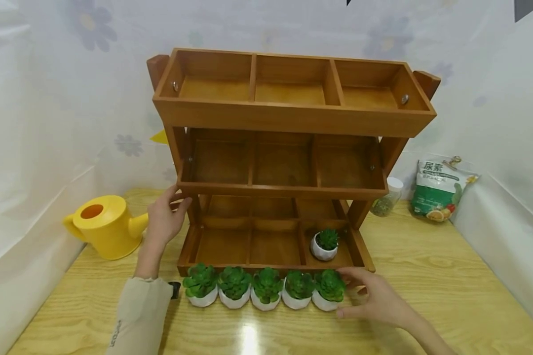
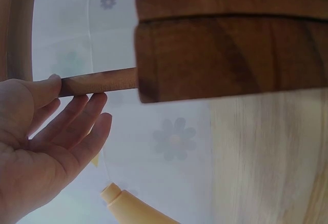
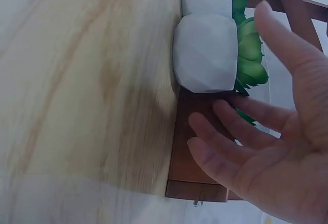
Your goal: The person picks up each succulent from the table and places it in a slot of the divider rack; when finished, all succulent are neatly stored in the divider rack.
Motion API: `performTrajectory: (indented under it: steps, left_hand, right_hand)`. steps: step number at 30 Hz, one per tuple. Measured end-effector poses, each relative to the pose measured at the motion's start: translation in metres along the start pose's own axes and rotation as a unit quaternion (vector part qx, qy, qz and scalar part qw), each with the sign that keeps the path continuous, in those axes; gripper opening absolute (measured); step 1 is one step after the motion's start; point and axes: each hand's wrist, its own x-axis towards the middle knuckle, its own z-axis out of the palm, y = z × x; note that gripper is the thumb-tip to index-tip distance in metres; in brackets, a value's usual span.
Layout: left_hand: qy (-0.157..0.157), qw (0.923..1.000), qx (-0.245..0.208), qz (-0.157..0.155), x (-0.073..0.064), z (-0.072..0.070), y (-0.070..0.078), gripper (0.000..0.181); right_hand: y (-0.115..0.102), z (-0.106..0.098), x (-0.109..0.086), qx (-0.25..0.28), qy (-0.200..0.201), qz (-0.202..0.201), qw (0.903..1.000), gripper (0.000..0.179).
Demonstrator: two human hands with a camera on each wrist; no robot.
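Note:
A three-tier wooden plant stand (image 1: 293,121) faces me. My left hand (image 1: 166,217) pinches the left side of the stand at the middle tier; up close, the thumb and fingertips meet a narrow wooden piece (image 2: 100,82). Along the stand's front foot runs a row of several green succulents in white faceted pots. My right hand (image 1: 375,298) is at the rightmost potted succulent (image 1: 330,288), its thumb and fingers spread around the right side. In the right wrist view that white pot (image 3: 205,55) sits just beyond the parted fingers. Another potted succulent (image 1: 324,246) stands in the bottom tier's right compartment.
A yellow watering can (image 1: 108,227) stands left of the stand on the wooden table (image 1: 426,276). Behind on the right are a white-lidded jar (image 1: 387,197) and a green-and-white bag (image 1: 439,190) with a clip. White flowered sheeting (image 1: 71,98) encloses the table.

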Motion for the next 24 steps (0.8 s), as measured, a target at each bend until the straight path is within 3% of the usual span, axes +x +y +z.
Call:
performTrajectory:
  steps: [3,9,18,24]
  left_hand:
    - [0.005,1.0,0.005,0.001,0.0,-0.001,-0.001,0.041]
    - [0.0,1.0,0.003,0.004,0.0,0.0,-0.002,0.041]
    - [-0.005,1.0,0.0,-0.002,-0.002,0.0,-0.003,0.041]
    - [-0.007,1.0,-0.001,0.002,0.0,-0.001,-0.001,0.042]
  right_hand:
    - [0.002,0.004,0.002,0.006,-0.012,-0.001,0.9999,0.075]
    - [0.005,0.013,0.006,-0.006,0.002,-0.014,0.9999,0.075]
    - [-0.002,0.016,0.01,0.014,-0.017,0.04,0.999,0.072]
    - [-0.004,0.015,0.011,-0.003,-0.025,0.045,0.9987,0.07]
